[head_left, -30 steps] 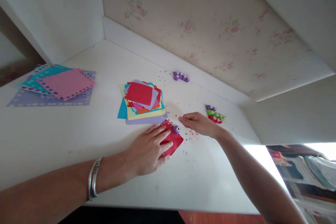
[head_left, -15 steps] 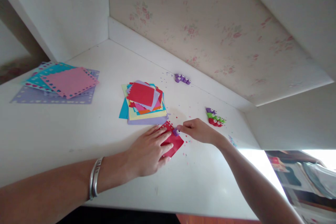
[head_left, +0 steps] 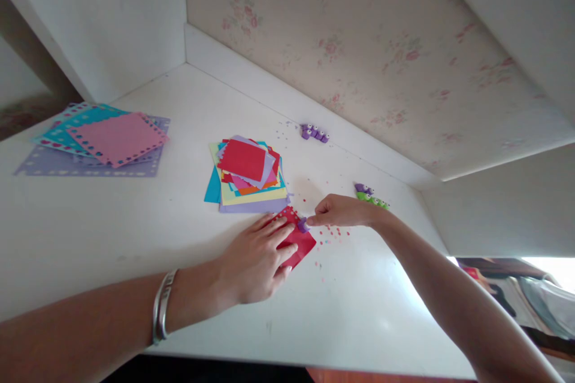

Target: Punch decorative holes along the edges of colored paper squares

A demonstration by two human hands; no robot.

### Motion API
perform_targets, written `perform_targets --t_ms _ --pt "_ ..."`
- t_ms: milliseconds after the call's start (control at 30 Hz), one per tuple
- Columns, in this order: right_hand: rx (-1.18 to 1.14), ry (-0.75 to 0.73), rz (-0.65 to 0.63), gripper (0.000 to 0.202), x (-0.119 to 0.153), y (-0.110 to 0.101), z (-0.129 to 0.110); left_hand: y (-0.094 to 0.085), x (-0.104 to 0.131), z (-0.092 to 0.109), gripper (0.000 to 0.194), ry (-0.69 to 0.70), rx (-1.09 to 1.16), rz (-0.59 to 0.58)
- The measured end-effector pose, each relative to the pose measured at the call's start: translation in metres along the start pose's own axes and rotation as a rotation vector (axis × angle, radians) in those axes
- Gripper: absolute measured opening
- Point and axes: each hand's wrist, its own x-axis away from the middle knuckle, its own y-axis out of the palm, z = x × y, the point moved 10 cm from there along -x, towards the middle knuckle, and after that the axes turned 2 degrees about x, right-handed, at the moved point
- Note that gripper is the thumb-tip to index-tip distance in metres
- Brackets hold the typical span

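My left hand (head_left: 263,257) lies flat with its fingers spread over a sheet of red paper (head_left: 302,243) on the white desk (head_left: 188,233). Small holes show along the upper edge of that paper. At its upper right edge sits a small purple craft punch (head_left: 302,225). My right hand (head_left: 339,209) is closed like a fist, its thumb pressed on top of the punch. Tiny paper bits (head_left: 332,231) are scattered beneath and beside the right hand.
A stack of coloured paper (head_left: 247,173) lies just beyond my left hand. Hole-edged sheets (head_left: 119,137) rest at far left. Purple punches (head_left: 314,133) stand by the back wall; more purple and green punches (head_left: 371,196) stand behind my right wrist.
The thumb of my right hand now presses on top of the purple punch. My right forearm has shifted and hides the red punches. More red bits show on the desk. My left hand stays put.
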Motion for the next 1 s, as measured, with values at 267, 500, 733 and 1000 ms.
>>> perform_targets --t_ms 267,500,733,1000 --pt "0.039 0.05 -0.029 0.06 -0.004 0.0 -0.004 -0.001 -0.001 0.0 0.04 -0.003 0.02 0.003" --pt "0.039 0.081 -0.105 0.049 -0.006 0.004 -0.008 -0.003 -0.002 -0.002 0.04 -0.01 0.039 0.024" --pt "0.045 0.068 -0.147 0.044 -0.01 0.007 -0.009 -0.004 -0.003 -0.003 0.039 -0.027 0.057 0.025" --pt "0.036 0.032 -0.214 0.046 -0.016 0.007 -0.013 -0.007 -0.003 -0.004 0.039 -0.026 0.071 0.03"
